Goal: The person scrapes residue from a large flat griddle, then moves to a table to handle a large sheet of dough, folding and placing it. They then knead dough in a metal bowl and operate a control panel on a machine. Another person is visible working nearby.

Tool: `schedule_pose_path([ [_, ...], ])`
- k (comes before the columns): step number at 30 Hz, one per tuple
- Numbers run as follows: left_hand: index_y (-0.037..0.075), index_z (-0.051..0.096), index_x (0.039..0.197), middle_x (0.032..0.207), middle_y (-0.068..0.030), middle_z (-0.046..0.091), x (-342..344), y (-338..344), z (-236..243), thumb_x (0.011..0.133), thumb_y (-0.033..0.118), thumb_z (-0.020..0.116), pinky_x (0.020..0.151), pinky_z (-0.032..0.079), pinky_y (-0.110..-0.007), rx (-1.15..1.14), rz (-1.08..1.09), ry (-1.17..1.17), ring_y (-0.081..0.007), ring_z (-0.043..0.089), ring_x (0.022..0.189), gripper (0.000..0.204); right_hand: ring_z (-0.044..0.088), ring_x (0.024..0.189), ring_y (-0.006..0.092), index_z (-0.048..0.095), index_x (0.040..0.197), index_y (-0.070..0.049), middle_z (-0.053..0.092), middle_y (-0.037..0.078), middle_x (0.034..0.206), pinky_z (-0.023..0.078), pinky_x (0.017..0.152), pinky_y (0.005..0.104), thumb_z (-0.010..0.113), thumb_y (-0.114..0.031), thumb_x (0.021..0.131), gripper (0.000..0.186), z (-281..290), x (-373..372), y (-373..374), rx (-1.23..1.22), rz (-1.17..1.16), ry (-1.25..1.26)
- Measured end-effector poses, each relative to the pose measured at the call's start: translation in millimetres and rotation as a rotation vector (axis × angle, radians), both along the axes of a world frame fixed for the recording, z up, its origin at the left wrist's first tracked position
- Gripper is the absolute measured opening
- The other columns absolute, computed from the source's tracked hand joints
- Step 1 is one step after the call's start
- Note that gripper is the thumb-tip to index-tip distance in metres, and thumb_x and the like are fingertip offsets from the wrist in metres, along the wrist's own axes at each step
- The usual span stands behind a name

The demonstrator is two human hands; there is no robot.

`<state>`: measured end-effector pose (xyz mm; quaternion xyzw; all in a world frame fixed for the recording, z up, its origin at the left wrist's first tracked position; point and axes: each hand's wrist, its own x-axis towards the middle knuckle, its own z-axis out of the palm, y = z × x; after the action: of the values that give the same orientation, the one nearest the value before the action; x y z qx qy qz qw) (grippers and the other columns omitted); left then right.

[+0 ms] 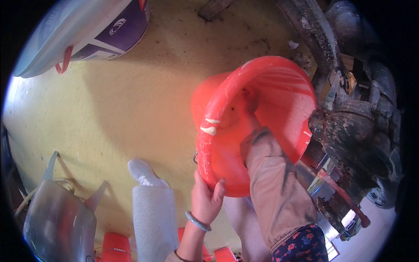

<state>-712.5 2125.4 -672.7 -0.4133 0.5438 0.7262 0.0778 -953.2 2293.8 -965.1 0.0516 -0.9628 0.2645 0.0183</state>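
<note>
A large red plastic bucket (218, 155) is tipped over in front of me, its wide mouth facing me. Pale smears mark its thick rim. My left hand (207, 196), with a pale bangle at the wrist, grips the near left part of that rim, thumb on one side and fingers partly hidden. Deep inside the bucket is my right hand (249, 101), close to the bottom. Red glow blurs its fingers, so whether it holds anything does not show. A tan sleeve with a dark floral cuff covers my right arm.
Dark, dirty machinery (349, 135) stands close on the right, beside the bucket's mouth. A white and purple tub (118, 32) is at the upper left. At the lower left sits a metal stool-like object (61, 218). Several red things lie near my feet on the yellowish floor (144, 105).
</note>
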Motion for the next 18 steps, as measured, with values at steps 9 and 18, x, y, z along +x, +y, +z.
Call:
schedule_pose_path([
  [9, -0.001, 0.032, 0.123, 0.079, -0.0145, 0.061, -0.5, -2.3, 1.8, 0.088, 0.017, 0.058, 0.056, 0.049, -0.031, -0.011, -0.028, 0.011, -0.0213, 0.063, 0.063, 0.047, 0.060, 0.079, 0.0322, 0.064, 0.083, -0.003, 0.063, 0.014, 0.082, 0.047, 0.072, 0.0387, 0.053, -0.008, 0.075, 0.015, 29.2, -7.9, -45.8, 0.092, 0.133, 0.095],
  [18, -0.002, 0.032, 0.129, 0.106, -0.0130, 0.059, -1.7, -4.6, 5.1, 0.090, 0.015, 0.055, 0.079, 0.046, -0.029, 0.155, -0.016, -0.087, -0.0161, 0.056, 0.091, 0.048, 0.061, 0.078, 0.0300, 0.066, 0.078, -0.006, 0.064, 0.012, 0.079, 0.048, 0.070, 0.0371, 0.057, -0.012, 0.074, 0.011, 19.7, -13.0, -49.7, 0.097, -0.055, -0.109],
])
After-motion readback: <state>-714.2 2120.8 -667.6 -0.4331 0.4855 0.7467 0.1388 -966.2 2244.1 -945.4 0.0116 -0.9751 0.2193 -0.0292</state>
